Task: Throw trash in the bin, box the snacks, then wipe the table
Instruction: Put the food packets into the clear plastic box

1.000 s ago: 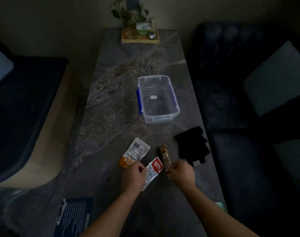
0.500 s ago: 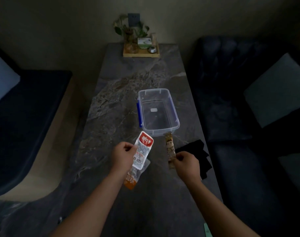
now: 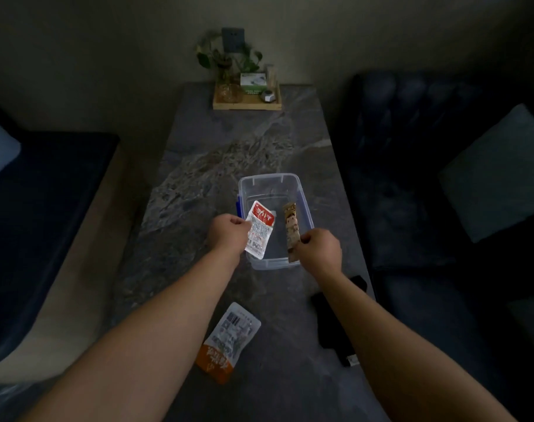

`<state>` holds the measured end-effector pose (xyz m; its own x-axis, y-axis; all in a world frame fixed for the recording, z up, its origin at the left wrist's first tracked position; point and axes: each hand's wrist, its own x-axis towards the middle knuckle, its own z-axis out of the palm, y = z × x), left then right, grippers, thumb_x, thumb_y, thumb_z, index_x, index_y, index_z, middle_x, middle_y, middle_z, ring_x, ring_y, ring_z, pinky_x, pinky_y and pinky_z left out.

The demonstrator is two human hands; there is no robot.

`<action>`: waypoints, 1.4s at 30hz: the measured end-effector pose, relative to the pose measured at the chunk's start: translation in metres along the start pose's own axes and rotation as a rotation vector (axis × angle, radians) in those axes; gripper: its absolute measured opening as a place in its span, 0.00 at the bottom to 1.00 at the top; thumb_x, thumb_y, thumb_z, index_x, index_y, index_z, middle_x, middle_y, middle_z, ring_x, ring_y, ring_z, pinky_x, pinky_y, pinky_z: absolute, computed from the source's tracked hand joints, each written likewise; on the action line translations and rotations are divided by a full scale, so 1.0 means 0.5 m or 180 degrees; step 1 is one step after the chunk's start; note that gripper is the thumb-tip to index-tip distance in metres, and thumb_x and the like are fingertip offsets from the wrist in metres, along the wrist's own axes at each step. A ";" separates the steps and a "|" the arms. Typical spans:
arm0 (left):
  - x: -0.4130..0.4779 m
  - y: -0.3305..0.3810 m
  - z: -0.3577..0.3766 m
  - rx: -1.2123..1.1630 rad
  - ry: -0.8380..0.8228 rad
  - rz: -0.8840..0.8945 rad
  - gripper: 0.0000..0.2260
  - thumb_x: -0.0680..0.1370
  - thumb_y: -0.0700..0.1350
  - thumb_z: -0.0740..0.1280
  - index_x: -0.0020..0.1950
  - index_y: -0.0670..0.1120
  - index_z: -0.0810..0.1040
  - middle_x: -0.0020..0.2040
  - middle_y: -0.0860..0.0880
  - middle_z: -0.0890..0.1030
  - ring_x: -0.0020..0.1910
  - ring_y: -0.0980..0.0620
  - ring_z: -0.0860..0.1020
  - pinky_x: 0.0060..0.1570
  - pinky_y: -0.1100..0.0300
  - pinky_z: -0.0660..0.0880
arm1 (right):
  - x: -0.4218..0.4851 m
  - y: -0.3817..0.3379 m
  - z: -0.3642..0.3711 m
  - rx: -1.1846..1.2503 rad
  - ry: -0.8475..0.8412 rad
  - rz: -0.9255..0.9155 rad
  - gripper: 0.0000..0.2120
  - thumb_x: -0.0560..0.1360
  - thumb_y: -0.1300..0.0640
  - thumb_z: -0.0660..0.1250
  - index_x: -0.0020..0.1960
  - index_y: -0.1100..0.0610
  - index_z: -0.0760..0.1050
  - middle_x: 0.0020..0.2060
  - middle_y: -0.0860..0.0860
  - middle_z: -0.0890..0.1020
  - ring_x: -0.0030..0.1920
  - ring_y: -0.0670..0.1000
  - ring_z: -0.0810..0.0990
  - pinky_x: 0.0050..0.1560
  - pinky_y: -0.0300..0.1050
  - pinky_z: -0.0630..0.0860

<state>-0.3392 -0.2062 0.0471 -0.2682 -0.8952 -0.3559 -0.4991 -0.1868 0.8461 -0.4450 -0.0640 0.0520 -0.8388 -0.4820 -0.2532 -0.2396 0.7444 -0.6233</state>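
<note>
A clear plastic box (image 3: 268, 180) stands open in the middle of the dark marble table (image 3: 198, 184). My left hand (image 3: 227, 234) holds a red-and-white snack packet (image 3: 259, 229) over the box's left half. My right hand (image 3: 322, 249) grips a long brown snack bar (image 3: 291, 226) by its near end, over the box's right half. An orange-and-white snack packet (image 3: 229, 339) lies flat on the table between my forearms. A black cloth (image 3: 332, 324) lies near the right edge, partly hidden by my right forearm.
A wooden tray (image 3: 247, 105) with a glass plant vase, a small box and a small round object stands at the table's far end. Dark sofas flank the table, with a pale cushion (image 3: 497, 175) on the right one.
Both hands have moved forward from the near table, carrying the red-and-white packet and the brown bar over the clear box. The orange packet stays on the table.
</note>
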 end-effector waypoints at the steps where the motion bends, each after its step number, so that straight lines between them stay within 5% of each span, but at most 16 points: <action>1: 0.012 0.006 0.007 0.0030 0.0010 0.0001 0.06 0.76 0.44 0.72 0.41 0.47 0.78 0.42 0.48 0.82 0.32 0.55 0.78 0.25 0.63 0.70 | 0.018 -0.005 0.003 -0.0064 -0.0023 0.0011 0.06 0.72 0.59 0.69 0.37 0.54 0.81 0.34 0.51 0.84 0.35 0.51 0.83 0.36 0.50 0.83; 6: 0.062 0.013 0.037 -0.0059 -0.0036 -0.0024 0.07 0.75 0.45 0.73 0.40 0.49 0.77 0.44 0.47 0.83 0.39 0.48 0.81 0.34 0.57 0.76 | 0.067 -0.024 0.017 0.0037 -0.0035 -0.0082 0.08 0.74 0.55 0.72 0.36 0.54 0.81 0.32 0.50 0.83 0.35 0.51 0.83 0.40 0.56 0.84; 10: 0.060 -0.003 0.019 -0.0228 0.0041 0.0259 0.06 0.74 0.44 0.73 0.43 0.53 0.77 0.43 0.52 0.82 0.41 0.56 0.80 0.34 0.63 0.71 | 0.028 -0.003 0.025 0.0375 0.0230 -0.0370 0.10 0.75 0.50 0.73 0.39 0.54 0.77 0.39 0.49 0.82 0.38 0.50 0.80 0.39 0.49 0.78; 15: -0.023 -0.168 -0.100 0.0595 0.0149 0.0678 0.10 0.76 0.41 0.70 0.50 0.56 0.77 0.51 0.55 0.77 0.46 0.60 0.77 0.44 0.65 0.72 | -0.094 0.079 0.073 0.0586 0.0256 -0.0406 0.05 0.75 0.54 0.72 0.50 0.53 0.83 0.40 0.48 0.83 0.41 0.49 0.82 0.44 0.49 0.78; 21: -0.159 -0.384 -0.296 0.1729 0.0397 0.0823 0.11 0.74 0.41 0.72 0.57 0.46 0.80 0.57 0.44 0.78 0.51 0.45 0.78 0.47 0.52 0.74 | -0.203 0.129 0.175 -0.0487 -0.0962 -0.0451 0.09 0.74 0.45 0.71 0.44 0.50 0.78 0.42 0.47 0.80 0.42 0.48 0.80 0.42 0.49 0.78; 26: -0.200 -0.455 -0.369 0.2219 0.0334 0.1011 0.15 0.74 0.42 0.72 0.60 0.42 0.79 0.59 0.41 0.78 0.55 0.40 0.78 0.52 0.46 0.77 | -0.230 0.114 0.221 -0.1281 -0.0927 -0.0767 0.21 0.72 0.35 0.68 0.59 0.46 0.74 0.54 0.47 0.75 0.54 0.50 0.76 0.46 0.51 0.79; 31: -0.109 -0.409 -0.331 0.2480 0.0188 0.1259 0.20 0.77 0.49 0.68 0.68 0.46 0.74 0.69 0.42 0.72 0.66 0.40 0.71 0.60 0.44 0.73 | -0.222 0.092 0.241 -0.1477 -0.0846 -0.0704 0.25 0.71 0.41 0.74 0.64 0.47 0.71 0.57 0.48 0.77 0.56 0.50 0.77 0.46 0.47 0.76; 38: 0.002 -0.359 -0.185 0.3068 -0.0480 0.1487 0.28 0.80 0.61 0.56 0.78 0.54 0.57 0.81 0.44 0.53 0.79 0.42 0.48 0.77 0.41 0.47 | -0.196 0.108 0.234 -0.0903 -0.0801 -0.0350 0.11 0.76 0.50 0.71 0.58 0.45 0.79 0.43 0.44 0.81 0.42 0.45 0.80 0.38 0.43 0.74; 40: 0.013 -0.360 -0.158 0.3235 -0.0489 0.1494 0.30 0.80 0.64 0.52 0.79 0.55 0.51 0.82 0.44 0.48 0.80 0.41 0.44 0.76 0.38 0.43 | -0.191 0.121 0.218 -0.0700 -0.0677 -0.0340 0.03 0.75 0.52 0.72 0.47 0.44 0.80 0.37 0.42 0.80 0.37 0.41 0.78 0.35 0.40 0.71; 42: 0.015 -0.371 -0.141 0.3375 -0.0350 0.1556 0.32 0.79 0.66 0.48 0.80 0.56 0.48 0.82 0.42 0.48 0.79 0.40 0.43 0.76 0.37 0.41 | -0.187 0.137 0.199 -0.0450 -0.0594 -0.0325 0.09 0.74 0.55 0.74 0.38 0.46 0.76 0.33 0.44 0.80 0.34 0.43 0.78 0.33 0.42 0.73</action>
<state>-0.1904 -0.2070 -0.0844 -0.6654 -0.7289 -0.1609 -0.7463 0.6445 0.1665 -0.3345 -0.0140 -0.0406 -0.7051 -0.6253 -0.3345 -0.3955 0.7383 -0.5463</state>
